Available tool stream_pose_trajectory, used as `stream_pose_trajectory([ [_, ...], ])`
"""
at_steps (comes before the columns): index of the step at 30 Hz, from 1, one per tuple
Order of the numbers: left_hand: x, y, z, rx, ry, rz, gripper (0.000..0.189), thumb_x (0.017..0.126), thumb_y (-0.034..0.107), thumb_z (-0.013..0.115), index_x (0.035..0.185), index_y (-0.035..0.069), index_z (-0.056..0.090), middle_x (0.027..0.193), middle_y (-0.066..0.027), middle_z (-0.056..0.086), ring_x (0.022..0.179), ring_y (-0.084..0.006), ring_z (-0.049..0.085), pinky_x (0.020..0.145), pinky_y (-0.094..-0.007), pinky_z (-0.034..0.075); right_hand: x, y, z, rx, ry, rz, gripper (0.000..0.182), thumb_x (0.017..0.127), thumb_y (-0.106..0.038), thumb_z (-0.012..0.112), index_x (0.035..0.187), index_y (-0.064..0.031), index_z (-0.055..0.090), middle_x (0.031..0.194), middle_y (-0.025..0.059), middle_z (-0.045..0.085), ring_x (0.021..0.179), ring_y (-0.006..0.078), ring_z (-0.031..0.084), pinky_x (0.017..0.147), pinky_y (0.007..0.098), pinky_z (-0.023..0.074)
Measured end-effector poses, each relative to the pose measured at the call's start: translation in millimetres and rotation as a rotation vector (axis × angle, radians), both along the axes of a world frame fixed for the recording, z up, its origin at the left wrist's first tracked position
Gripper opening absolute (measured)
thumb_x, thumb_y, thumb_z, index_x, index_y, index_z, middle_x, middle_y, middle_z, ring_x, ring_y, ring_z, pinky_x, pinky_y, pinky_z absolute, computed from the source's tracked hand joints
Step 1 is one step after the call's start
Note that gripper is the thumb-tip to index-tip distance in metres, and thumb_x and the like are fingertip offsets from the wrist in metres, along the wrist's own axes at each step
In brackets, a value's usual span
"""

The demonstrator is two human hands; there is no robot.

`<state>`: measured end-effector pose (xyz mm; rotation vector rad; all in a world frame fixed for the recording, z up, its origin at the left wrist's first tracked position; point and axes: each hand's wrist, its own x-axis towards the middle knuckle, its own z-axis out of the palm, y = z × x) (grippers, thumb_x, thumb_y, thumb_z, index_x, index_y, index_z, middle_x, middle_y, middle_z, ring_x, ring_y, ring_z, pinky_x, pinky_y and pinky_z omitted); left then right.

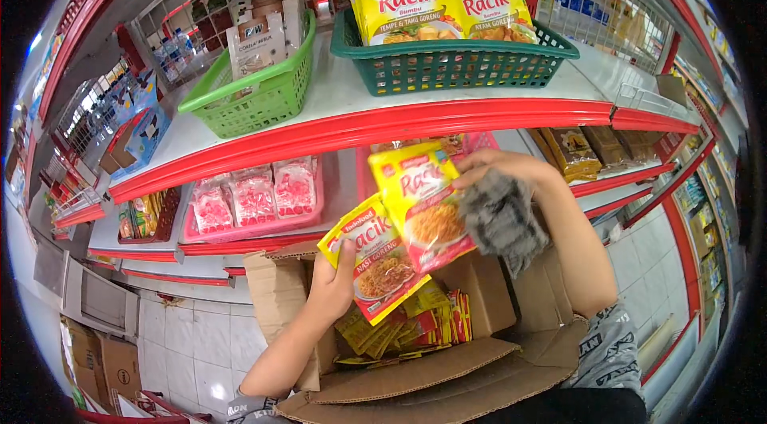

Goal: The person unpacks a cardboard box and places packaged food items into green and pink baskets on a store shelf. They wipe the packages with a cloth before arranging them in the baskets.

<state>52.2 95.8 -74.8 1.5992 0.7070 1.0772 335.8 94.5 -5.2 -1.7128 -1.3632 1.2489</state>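
My left hand (332,280) grips a yellow and red Indofood Racik nasi goreng seasoning sachet (383,274), thumb on its front. My right hand (503,169) pinches the edge of a second Racik sachet (425,214), which overlaps the first, and also has a grey fuzzy cloth (503,220) against the palm. Below both hands an open cardboard box (419,373) holds many more seasoning sachets (389,328). On the shelf above, a dark green plastic basket (467,67) holds upright Racik sachets (407,7) of other flavours.
A light green basket (257,100) with white pouches stands at the upper left. The red shelf edge (371,127) runs above my hands. On the lower shelf are a pink basket (257,232) of pink-and-white packets and brown packets (569,151). Cartons (102,358) stand at lower left.
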Motion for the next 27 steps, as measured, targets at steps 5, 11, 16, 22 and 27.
stream_pose_trajectory([
  [5,5.6,-1.5,5.5,0.126,0.123,-0.022,0.027,0.094,0.020,0.036,0.100,-0.003,0.050,0.080,-0.0048,0.056,0.075,-0.0095,0.049,0.069,-0.0258,0.041,44.6,3.9,-13.7,0.016,0.502,-0.179,0.033,0.083,-0.022,0.050,0.111,-0.0026,0.052,0.102,0.0090,0.060,0.086,0.0202,0.060,0.075,0.0328,0.0496],
  [11,4.2,-3.7,8.7,0.165,0.141,-0.090,0.028,0.094,0.019,0.036,0.105,-0.004,0.049,0.078,-0.0103,0.058,0.070,-0.0118,0.048,0.068,-0.0282,0.042,49.3,17.4,-30.6,0.144,0.045,-0.427,0.037,0.081,-0.012,0.046,0.117,-0.0042,0.049,0.112,0.0082,0.053,0.104,0.0167,0.048,0.090,0.0279,0.0342],
  [16,2.2,-3.2,7.3,0.093,0.134,-0.122,0.029,0.094,0.018,0.036,0.108,-0.004,0.048,0.082,-0.0153,0.059,0.075,-0.0166,0.053,0.073,-0.0306,0.042,30.1,28.8,-20.4,0.217,-0.202,-0.309,0.042,0.079,-0.012,0.050,0.120,-0.0030,0.047,0.115,0.0109,0.052,0.104,0.0194,0.047,0.089,0.0281,0.0334],
  [22,0.0,0.6,3.5,0.076,0.140,-0.159,0.030,0.094,0.020,0.036,0.108,-0.004,0.047,0.084,-0.0177,0.059,0.077,-0.0212,0.055,0.075,-0.0316,0.042,41.2,62.6,-41.8,0.282,-0.414,-0.140,0.039,0.081,-0.019,0.053,0.117,-0.0044,0.051,0.117,0.0139,0.054,0.108,0.0238,0.048,0.088,0.0320,0.0365],
  [27,-2.8,3.1,1.4,0.045,0.144,-0.170,0.030,0.094,0.021,0.036,0.107,-0.004,0.048,0.086,-0.0183,0.059,0.077,-0.0237,0.056,0.075,-0.0321,0.042,23.9,81.5,-53.4,0.195,-0.414,-0.086,0.036,0.083,-0.019,0.052,0.116,-0.0063,0.052,0.119,0.0132,0.052,0.109,0.0225,0.048,0.089,0.0311,0.0367],
])
